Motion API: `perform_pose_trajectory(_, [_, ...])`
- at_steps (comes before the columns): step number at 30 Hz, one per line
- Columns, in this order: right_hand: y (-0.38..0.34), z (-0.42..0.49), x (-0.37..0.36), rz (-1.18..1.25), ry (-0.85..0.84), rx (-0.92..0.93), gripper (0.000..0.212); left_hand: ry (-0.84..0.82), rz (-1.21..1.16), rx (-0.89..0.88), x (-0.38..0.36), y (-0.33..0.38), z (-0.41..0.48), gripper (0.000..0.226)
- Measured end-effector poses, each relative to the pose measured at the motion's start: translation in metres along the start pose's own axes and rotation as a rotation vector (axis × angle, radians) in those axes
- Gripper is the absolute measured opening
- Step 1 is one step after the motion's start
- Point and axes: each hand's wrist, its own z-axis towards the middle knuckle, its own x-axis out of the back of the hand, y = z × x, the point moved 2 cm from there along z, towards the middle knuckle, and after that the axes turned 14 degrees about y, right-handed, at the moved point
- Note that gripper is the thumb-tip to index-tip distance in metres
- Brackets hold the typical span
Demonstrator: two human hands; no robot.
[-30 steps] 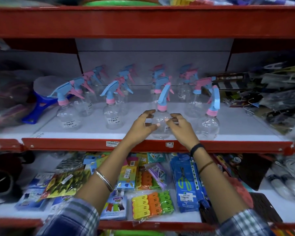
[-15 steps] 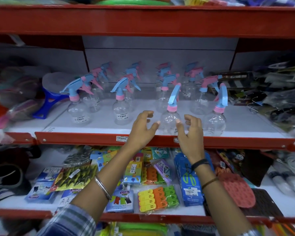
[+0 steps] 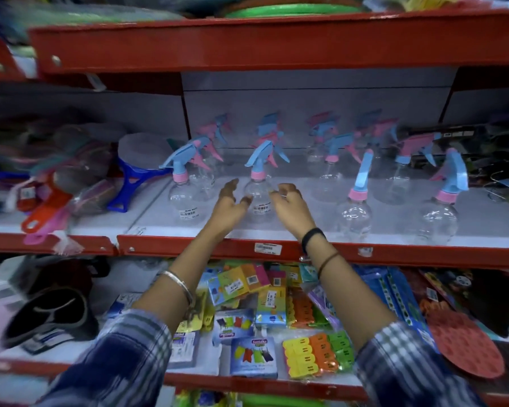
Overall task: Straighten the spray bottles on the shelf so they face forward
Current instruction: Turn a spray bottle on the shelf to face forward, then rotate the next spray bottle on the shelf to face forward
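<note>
Clear spray bottle (image 3: 259,198) with blue trigger and pink collar, upright near shelf (image 3: 394,227) front edge, nozzle pointing left. Left hand (image 3: 228,205) open beside its left flank, fingers spread, contact unclear through blur. Right hand (image 3: 291,205) loosely curled at its right flank, gripping nothing visible. 2 more bottles (image 3: 354,212) at front right, 1 at left, others blurred behind.
</note>
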Motion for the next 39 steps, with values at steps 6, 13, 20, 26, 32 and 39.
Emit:
perform_pose_trajectory(6, [0.002,0.01,-0.011,0.033,-0.017,-0.11,0.046,-0.145,-0.046,-0.009,0.004,0.001,-0.002,0.054])
perform_pose_trajectory(13, [0.006,-0.011,-0.005,0.046,0.059,-0.058,0.031,-0.228,-0.03,-0.068,0.022,-0.003,-0.016,0.053])
perform_pose_trajectory(20, [0.002,-0.037,0.002,0.001,0.121,-0.012,0.034,-0.253,0.008,-0.122,0.031,0.002,-0.034,0.052])
perform_pose_trajectory(26, [-0.001,-0.05,-0.002,-0.071,0.168,-0.011,0.044,-0.193,0.054,-0.16,0.032,0.009,-0.044,0.053])
perform_pose_trajectory(32, [-0.021,-0.093,-0.02,0.095,0.617,0.368,0.027,0.34,-0.173,-0.171,0.071,-0.01,-0.048,0.029])
perform_pose_trajectory(39, [-0.057,-0.08,-0.103,0.119,0.165,0.423,0.025,0.361,-0.017,-0.01,0.127,-0.051,0.007,0.052])
